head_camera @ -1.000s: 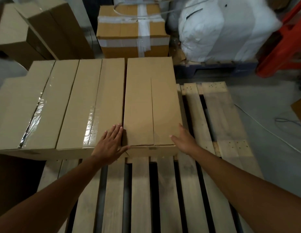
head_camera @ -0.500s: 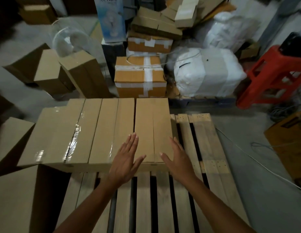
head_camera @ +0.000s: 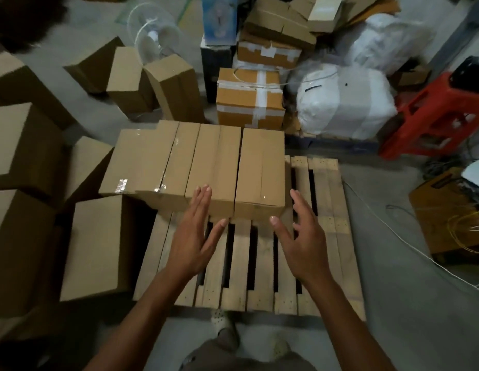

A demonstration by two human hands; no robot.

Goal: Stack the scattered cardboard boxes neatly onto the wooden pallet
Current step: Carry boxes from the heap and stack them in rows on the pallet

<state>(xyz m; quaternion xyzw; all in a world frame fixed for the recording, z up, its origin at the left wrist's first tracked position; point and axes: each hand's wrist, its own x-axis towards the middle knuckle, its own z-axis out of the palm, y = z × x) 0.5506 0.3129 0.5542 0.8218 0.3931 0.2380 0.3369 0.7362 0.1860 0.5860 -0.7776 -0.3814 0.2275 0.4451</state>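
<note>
Boxes [head_camera: 259,170] (no legible writing) on pallet [head_camera: 262,263]

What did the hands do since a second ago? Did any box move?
Both hands let go of the rightmost box and pulled back toward the person. The left hand and right hand now hang open over the pallet slats, touching nothing. The view also rose and widened. The row of boxes on the pallet stayed where it was.

Row of cardboard boxes [head_camera: 206,162] on wooden pallet [head_camera: 262,266], left hand [head_camera: 191,236], right hand [head_camera: 300,242] spread, empty
</note>
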